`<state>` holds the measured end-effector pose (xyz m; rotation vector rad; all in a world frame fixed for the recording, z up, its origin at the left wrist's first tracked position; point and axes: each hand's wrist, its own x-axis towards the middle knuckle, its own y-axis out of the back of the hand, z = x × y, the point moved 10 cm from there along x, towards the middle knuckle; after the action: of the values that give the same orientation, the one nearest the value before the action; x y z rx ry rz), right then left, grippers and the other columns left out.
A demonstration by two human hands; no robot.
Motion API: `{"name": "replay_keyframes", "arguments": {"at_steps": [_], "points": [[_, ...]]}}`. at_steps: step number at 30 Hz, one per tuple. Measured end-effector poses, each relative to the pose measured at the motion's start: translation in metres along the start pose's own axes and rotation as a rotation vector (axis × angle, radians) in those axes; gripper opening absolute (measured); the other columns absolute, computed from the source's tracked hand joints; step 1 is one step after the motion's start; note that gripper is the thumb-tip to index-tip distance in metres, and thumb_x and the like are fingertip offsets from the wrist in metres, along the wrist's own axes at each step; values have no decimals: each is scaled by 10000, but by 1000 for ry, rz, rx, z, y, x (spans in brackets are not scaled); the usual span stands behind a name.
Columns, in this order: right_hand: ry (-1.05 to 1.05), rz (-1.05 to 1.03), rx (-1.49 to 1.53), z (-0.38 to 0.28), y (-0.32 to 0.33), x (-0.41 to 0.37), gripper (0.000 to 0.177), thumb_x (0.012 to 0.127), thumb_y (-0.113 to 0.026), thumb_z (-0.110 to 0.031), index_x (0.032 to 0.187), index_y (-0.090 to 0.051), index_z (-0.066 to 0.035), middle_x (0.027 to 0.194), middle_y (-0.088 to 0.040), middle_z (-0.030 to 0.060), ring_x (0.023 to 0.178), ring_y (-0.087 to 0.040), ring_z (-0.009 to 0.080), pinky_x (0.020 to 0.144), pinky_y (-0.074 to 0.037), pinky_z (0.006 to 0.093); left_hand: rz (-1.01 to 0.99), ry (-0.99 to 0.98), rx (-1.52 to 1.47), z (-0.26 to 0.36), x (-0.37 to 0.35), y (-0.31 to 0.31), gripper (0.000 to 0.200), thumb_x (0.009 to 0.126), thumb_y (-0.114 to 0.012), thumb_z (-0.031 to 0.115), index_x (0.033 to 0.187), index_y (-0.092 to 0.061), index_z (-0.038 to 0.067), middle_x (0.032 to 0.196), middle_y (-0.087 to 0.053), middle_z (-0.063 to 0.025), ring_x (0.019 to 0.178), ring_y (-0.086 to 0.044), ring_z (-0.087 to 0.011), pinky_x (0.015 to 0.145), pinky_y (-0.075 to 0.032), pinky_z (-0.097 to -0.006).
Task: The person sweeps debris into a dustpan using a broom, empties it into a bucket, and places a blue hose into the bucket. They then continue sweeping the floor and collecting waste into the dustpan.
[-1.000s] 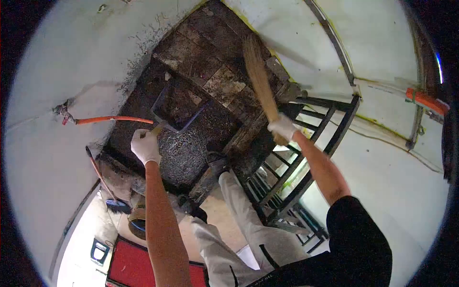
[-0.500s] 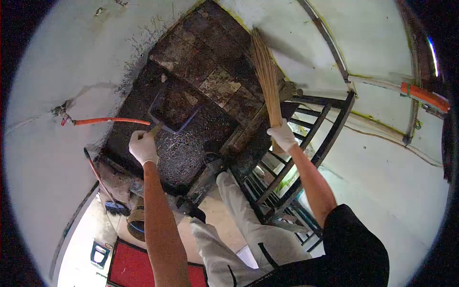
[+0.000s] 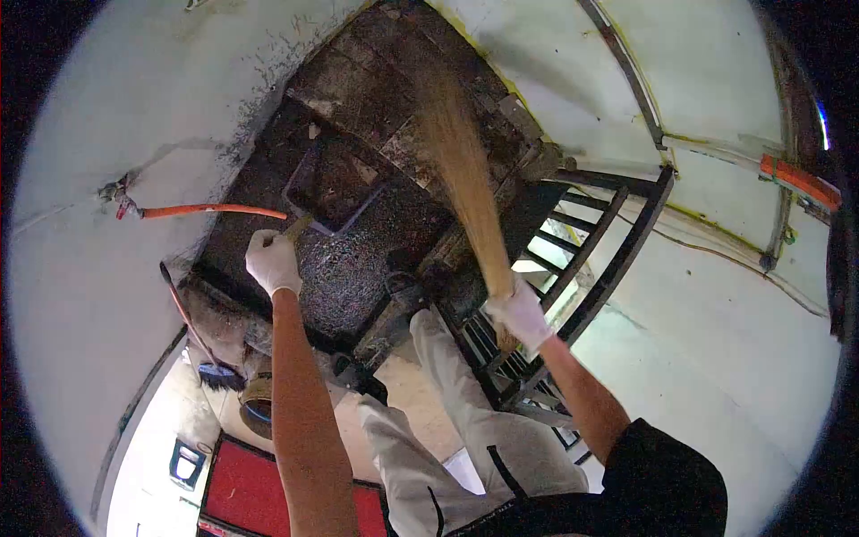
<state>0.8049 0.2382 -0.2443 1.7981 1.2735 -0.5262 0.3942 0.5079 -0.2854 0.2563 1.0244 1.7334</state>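
My gloved left hand (image 3: 273, 263) is closed around the short brownish handle of a dustpan (image 3: 365, 209), which rests on the dark, dirty floor with its rim showing bluish. Some bits of debris appear inside the pan, though its dark interior is hard to make out. In my gloved right hand (image 3: 522, 313) is a long stick broom (image 3: 474, 201), gripped near its bound end. The bristles fan out over the tiles to the right of the dustpan, and their far tips are smeared by motion.
A dark metal ladder-like railing (image 3: 617, 259) stands close to my right arm. An orange hose (image 3: 210, 210) comes from the left wall. At lower left are a blue-headed brush (image 3: 216, 374), a bucket (image 3: 257, 407) and a red mat (image 3: 250, 488). My feet straddle a raised ledge (image 3: 380, 336).
The broom has swung left across the floor toward the dustpan, and my right hand has moved down and slightly left. My left hand and the dustpan have barely shifted.
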Motion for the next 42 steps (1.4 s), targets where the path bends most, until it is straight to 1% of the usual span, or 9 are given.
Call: {"name": "replay_keyframes", "arguments": {"at_steps": [4,7,12,14,21,25,30,35,42], "points": [[34,160,-71,-7,40,80,524,719,-727,-224,1127,-480,-8,886,-613,128,806,-614,255,731,-501,378,19,-17,14,-6,6,-2,148,752,-635,88,857,-714,20,797,-707,-175,706,-674,-283,695,-516,-382],[2,23,-312,24,22,132,631,720,-737,-303,1189,-462,18,947,-645,183,871,-643,341,799,-499,432,28,-50,21,10,2,0,162,750,-625,82,863,-720,16,808,-711,-176,728,-680,-282,703,-516,-383],[-144,-71,-305,46,-35,92,802,707,-721,-313,1335,-399,68,979,-662,259,954,-654,419,835,-516,448,-7,-64,0,-7,17,-13,154,760,-616,69,860,-712,3,783,-704,-168,706,-657,-250,695,-511,-376],[-124,-170,-555,51,-55,62,889,712,-696,-282,1422,-303,82,970,-671,273,930,-666,421,836,-538,442,-19,-77,-114,-38,35,-23,132,763,-615,53,839,-706,-5,759,-695,-137,681,-643,-223,672,-510,-368],[7,-216,-527,33,-35,-38,408,765,-628,-177,1106,-470,-19,843,-662,237,814,-661,432,700,-525,509,-97,9,-159,8,0,-7,91,822,-602,-16,888,-661,-36,810,-658,-101,604,-616,-193,492,-521,-308],[22,-140,-377,10,-1,-39,396,760,-631,-168,1093,-464,-32,786,-644,247,778,-650,447,682,-516,514,-136,41,-249,-16,14,-17,76,815,-613,-12,874,-657,-32,822,-659,-103,625,-641,-213,503,-552,-313],[9,38,-330,-9,12,56,619,726,-644,-157,1270,-427,42,888,-669,276,873,-659,459,775,-534,511,-108,42,-240,-13,16,-19,79,811,-611,-9,872,-657,-27,824,-660,-104,630,-647,-227,489,-566,-318],[-46,-148,-475,10,-37,86,532,752,-635,-151,1220,-428,-5,925,-681,239,894,-678,427,779,-549,498,-77,42,-188,-3,9,-19,95,812,-604,-19,887,-658,-37,840,-666,-116,633,-649,-230,494,-572,-323],[-2,-377,-548,33,-66,-19,584,712,-664,-146,1237,-469,20,887,-684,230,847,-686,407,742,-567,464,-85,77,-201,-8,18,-24,112,790,-587,-22,871,-664,-31,817,-660,-103,625,-643,-221,488,-566,-327]]}}
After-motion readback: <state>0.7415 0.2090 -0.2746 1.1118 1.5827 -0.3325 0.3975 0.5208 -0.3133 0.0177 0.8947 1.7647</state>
